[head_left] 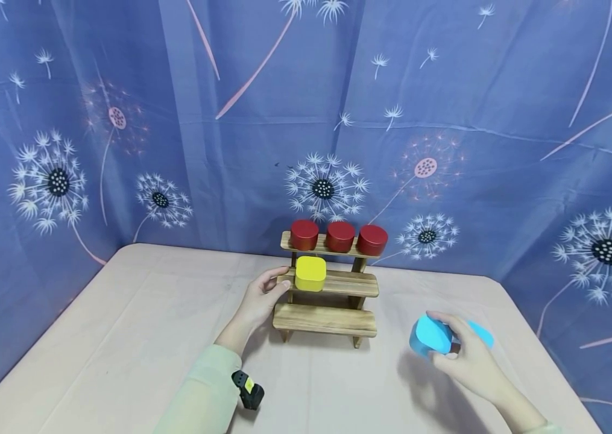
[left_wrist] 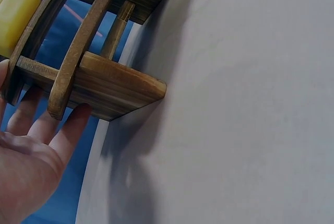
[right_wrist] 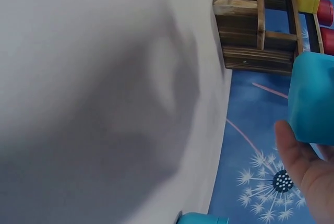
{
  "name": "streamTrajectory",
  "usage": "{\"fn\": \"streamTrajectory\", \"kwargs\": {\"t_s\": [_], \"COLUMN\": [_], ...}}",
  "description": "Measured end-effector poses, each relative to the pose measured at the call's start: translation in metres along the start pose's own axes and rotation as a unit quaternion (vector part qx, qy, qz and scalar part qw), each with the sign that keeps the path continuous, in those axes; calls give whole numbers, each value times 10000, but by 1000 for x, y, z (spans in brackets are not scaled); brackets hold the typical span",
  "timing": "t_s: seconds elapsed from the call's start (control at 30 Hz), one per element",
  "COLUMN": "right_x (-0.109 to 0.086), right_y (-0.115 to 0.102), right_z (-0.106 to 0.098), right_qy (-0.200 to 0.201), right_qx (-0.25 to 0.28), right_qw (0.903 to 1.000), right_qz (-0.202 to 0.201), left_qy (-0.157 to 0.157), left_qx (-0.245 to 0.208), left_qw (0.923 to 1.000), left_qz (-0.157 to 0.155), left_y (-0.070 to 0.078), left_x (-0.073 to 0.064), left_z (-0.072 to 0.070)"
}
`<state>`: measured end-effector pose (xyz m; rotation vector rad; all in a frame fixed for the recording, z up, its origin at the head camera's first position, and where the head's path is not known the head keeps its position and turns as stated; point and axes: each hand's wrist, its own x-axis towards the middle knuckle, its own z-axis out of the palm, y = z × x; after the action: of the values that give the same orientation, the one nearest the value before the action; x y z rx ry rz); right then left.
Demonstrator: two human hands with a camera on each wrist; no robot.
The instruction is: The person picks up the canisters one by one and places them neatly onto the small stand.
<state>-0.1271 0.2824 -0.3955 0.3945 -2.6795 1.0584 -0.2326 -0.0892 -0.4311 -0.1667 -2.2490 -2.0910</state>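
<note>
Right hand [head_left: 468, 364]: reaches forward-left above the tabletop [head_left: 121, 337]; thumb and fingers pinch the blue box.
Blue box [head_left: 429, 337]: between thumb and fingertips, left of the palm; raised, right of the stand.
Left hand [head_left: 255, 302]: grips the middle tier's left end, thumb in front.
Three-tier wooden stand [head_left: 324, 319]: right of the left palm.
Yellow box [head_left: 310, 275]: on the middle tier, beside the left fingertips.

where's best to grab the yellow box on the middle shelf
Probably by its left and right walls, from the front and slightly above: the yellow box sits upright on the middle shelf, its front face exposed, with the top shelf rising behind it.
</note>
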Motion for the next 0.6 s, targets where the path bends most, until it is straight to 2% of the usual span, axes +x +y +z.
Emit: {"fn": "streamTrajectory", "kwargs": {"t_s": [0.27, 0.6], "right_x": [7, 12], "right_y": [-3, -4], "right_z": [4, 9], "right_qy": [137, 196], "right_qx": [-81, 368], "right_qw": [9997, 9990], "right_qz": [-167, -179], "left_qy": [8, 13], "left_qx": [-13, -11], "left_qw": [10000, 10000], "left_qz": [-66, 35], "left_y": [1, -1], "left_x": [0, 0], "left_z": [0, 0]}}
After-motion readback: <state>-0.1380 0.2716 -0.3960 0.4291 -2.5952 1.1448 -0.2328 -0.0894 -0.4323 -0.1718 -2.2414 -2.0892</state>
